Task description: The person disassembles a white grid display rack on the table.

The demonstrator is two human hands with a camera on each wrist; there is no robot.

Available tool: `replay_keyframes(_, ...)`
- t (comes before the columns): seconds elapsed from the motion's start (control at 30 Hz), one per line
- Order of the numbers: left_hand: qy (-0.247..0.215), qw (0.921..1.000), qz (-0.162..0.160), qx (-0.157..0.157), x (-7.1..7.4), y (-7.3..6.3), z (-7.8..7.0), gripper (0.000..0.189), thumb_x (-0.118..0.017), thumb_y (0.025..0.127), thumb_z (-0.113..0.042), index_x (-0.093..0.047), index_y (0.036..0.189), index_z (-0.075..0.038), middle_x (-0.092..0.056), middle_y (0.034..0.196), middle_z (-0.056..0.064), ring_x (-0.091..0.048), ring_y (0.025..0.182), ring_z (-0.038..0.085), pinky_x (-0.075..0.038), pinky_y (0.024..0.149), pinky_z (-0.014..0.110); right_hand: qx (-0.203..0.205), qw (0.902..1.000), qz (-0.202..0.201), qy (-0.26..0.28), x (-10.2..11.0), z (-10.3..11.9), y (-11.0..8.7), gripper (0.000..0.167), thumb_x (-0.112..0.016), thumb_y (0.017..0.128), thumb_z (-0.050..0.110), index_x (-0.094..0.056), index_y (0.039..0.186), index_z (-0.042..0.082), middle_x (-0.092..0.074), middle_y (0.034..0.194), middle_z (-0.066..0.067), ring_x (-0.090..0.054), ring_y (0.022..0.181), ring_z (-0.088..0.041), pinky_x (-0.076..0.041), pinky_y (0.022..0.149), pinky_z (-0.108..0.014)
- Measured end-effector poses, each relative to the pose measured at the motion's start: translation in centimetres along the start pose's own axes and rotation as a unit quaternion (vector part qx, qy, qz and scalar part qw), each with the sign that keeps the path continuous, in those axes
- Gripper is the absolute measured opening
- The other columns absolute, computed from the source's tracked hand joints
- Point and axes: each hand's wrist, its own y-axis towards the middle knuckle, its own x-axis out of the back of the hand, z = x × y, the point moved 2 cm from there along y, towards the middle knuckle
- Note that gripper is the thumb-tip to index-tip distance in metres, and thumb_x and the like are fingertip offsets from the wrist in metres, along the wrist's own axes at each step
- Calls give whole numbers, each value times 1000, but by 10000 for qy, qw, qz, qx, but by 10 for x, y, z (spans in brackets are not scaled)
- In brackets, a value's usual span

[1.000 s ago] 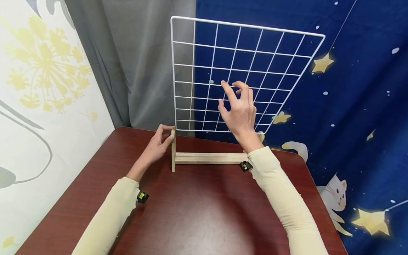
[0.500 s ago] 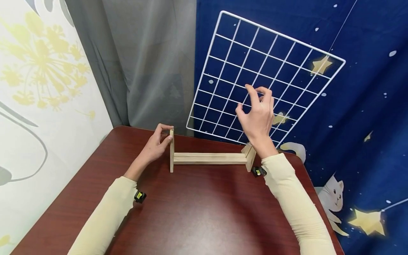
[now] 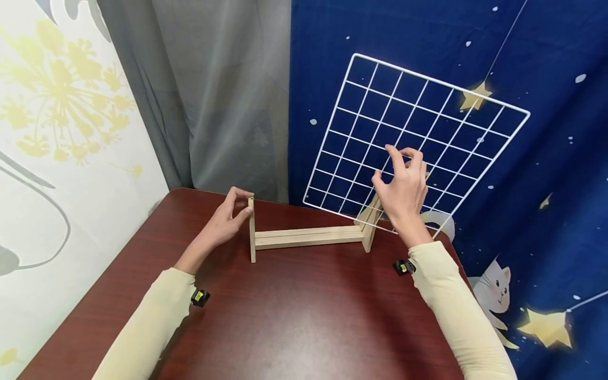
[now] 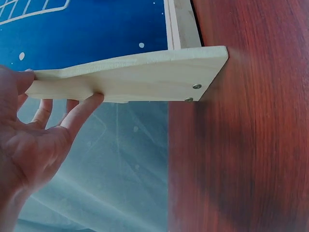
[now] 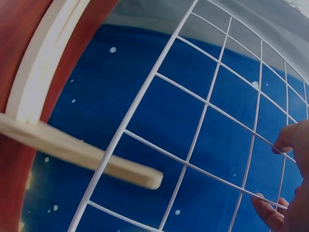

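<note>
A pale wooden stand (image 3: 309, 237) with two side pieces and a crossbar stands on the table. My left hand (image 3: 225, 219) pinches the top of its left side piece between thumb and fingers. In the left wrist view, two metal screw heads show in that side piece (image 4: 145, 77). My right hand (image 3: 406, 190) grips a white wire grid panel (image 3: 427, 79) by its middle wires, tilted and raised behind the stand's right end. Wires of the panel pass in front of the right side piece (image 5: 135, 174) in the right wrist view.
The stand is near the back edge of the dark red wooden table (image 3: 294, 316). Behind it hang a grey curtain (image 3: 237, 105) and a blue curtain (image 3: 546, 211) with stars. A white patterned cloth (image 3: 71, 211) hangs at the left.
My right hand has carried the grid panel rightward and lower, tilting it away from the left side piece. The stand has turned slightly, its left end coming nearer with my left hand.
</note>
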Motion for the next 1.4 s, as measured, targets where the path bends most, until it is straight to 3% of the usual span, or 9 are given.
replay_keyframes(0.2, -90, 9999, 127, 77, 3, -7, 0, 37, -56, 111, -19, -40, 142, -5, -45, 157, 16, -48, 148, 41, -45, 113, 67, -113, 9998, 105, -114, 3, -19, -8, 53, -77, 88, 23, -66, 141, 26, -56, 135, -18, -56, 103, -39, -51, 65, -57)
replay_keyframes(0.3, -85, 9998, 144, 64, 7, -11, -1, 38, -55, 111, -20, -39, 142, -5, -43, 157, 16, -47, 147, 41, -46, 112, 63, -217, 9996, 117, -119, 4, -25, -8, 54, -78, 87, 24, -66, 140, 26, -56, 134, -17, -57, 107, -41, -52, 69, -60)
replay_keyframes(0.43, 30, 9999, 129, -14, 16, -22, -4, 37, -55, 111, -17, -40, 141, -3, -43, 156, 17, -49, 144, 39, -51, 108, 33, -399, 9991, 146, -87, -1, -29, -12, 55, -78, 87, 26, -66, 140, 27, -56, 134, -16, -58, 112, -41, -53, 73, -61)
replay_keyframes(0.57, 266, 9996, 102, -53, 25, -35, -6, 34, -57, 110, -16, -42, 139, -6, -46, 154, 14, -54, 138, 31, -46, 95, 12, -646, 9976, 244, -35, -5, -34, -20, 56, -79, 86, 28, -66, 140, 28, -56, 134, -15, -60, 113, -41, -53, 75, -61)
replay_keyframes(0.7, 398, 9990, 113, -165, 27, -44, -7, 35, -59, 109, -16, -43, 139, -7, -48, 152, 12, -57, 130, 10, -49, 91, 12, -870, 9957, 326, -9, -3, -41, -24, 56, -81, 84, 27, -67, 138, 30, -56, 134, -14, -60, 112, -42, -53, 79, -61)
replay_keyframes(0.8, 233, 9993, 135, -245, 26, -52, -8, 35, -60, 108, -12, -43, 138, -4, -48, 150, 14, -57, 126, 1, -49, 95, 10, -983, 9941, 458, 41, -1, -45, -29, 56, -82, 84, 27, -67, 138, 31, -55, 134, -14, -59, 110, -42, -52, 81, -61)
replay_keyframes(0.93, -87, 9995, 91, -289, 24, -61, -7, 36, -61, 106, -6, -42, 137, 0, -45, 147, 14, -57, 122, 0, -47, 102, 9, -1068, 9918, 692, 87, -2, -51, -38, 56, -81, 83, 29, -68, 137, 30, -55, 134, -15, -60, 109, -43, -51, 82, -61)
replay_keyframes(1.1, -441, 9982, -39, -397, 20, -63, -6, 38, -62, 104, -1, -41, 135, 2, -45, 144, 10, -59, 121, 7, -53, 97, 11, -1024, 9914, 811, 99, -5, -59, -42, 56, -81, 81, 26, -69, 136, 25, -56, 132, -17, -60, 110, -44, -50, 85, -62)
replay_keyframes(1.4, -306, 9984, -263, -399, 15, -81, -4, 39, -65, 102, 1, -43, 133, 2, -46, 142, 8, -57, 115, 4, -50, 99, 10, -969, 9874, 1249, 62, -11, -71, -59, 56, -81, 82, 25, -69, 136, 21, -57, 131, -19, -61, 108, -45, -49, 81, -60)
